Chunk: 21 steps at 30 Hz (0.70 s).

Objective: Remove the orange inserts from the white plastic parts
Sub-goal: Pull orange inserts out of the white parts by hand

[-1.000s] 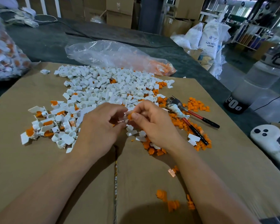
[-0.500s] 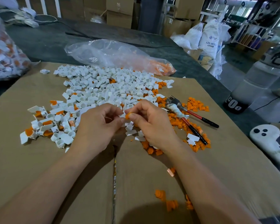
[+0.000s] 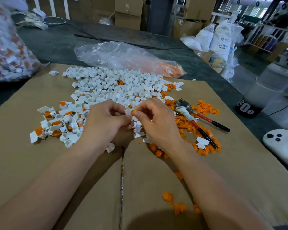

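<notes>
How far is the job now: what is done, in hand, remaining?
Done: many emptied white parts and loose orange inserts lie on the cardboard. In hand: the left hand holds a white part, the right hand pinches its orange insert. Left: filled parts clustered at the left.

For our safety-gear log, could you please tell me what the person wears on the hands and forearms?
Nothing: the left hand and right hand are bare, without gloves. The left forearm and right forearm are uncovered to the frame's edge; no sleeve, watch or wristband shows.
</notes>
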{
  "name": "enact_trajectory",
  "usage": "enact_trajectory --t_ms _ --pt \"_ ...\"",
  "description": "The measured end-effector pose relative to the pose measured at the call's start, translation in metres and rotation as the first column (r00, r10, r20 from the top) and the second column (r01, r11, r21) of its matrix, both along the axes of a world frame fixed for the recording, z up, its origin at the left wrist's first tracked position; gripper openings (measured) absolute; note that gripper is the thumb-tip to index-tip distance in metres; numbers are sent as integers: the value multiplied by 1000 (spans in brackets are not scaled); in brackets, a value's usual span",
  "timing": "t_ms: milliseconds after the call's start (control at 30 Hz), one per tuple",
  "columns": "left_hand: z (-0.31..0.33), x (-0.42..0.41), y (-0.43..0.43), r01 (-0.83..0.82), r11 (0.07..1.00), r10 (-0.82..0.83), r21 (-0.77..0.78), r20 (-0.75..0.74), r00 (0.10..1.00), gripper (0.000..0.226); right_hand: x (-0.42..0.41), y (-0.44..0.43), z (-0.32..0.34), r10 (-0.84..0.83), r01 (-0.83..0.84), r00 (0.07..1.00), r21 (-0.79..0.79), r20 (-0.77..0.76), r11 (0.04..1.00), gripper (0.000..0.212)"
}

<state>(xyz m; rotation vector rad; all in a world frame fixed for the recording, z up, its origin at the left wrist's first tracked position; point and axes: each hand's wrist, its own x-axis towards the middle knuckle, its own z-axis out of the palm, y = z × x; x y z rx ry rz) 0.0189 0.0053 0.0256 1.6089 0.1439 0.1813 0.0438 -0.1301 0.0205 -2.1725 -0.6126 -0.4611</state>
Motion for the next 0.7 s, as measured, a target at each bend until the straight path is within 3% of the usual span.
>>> enact_trajectory --t_ms 133,267,400,567,700 --pt "7 3 -13 -36 984 22 -172 -82 996 20 2 -1 -1 -47 47 999 42 -1 998 4" --pt "-2 -2 -16 -51 994 54 -96 31 998 29 3 -3 -4 -62 62 998 43 3 997 3" --pt "-7 -2 -11 -70 995 76 -67 95 993 30 2 -2 -1 -23 28 998 -87 60 996 7" --pt "-8 -3 -13 -82 996 86 -41 116 990 30 1 -2 13 -1 33 997 -416 76 909 17" --pt "-8 -5 -12 -83 990 98 -114 126 987 30 -4 1 14 -12 49 995 -385 97 922 18"
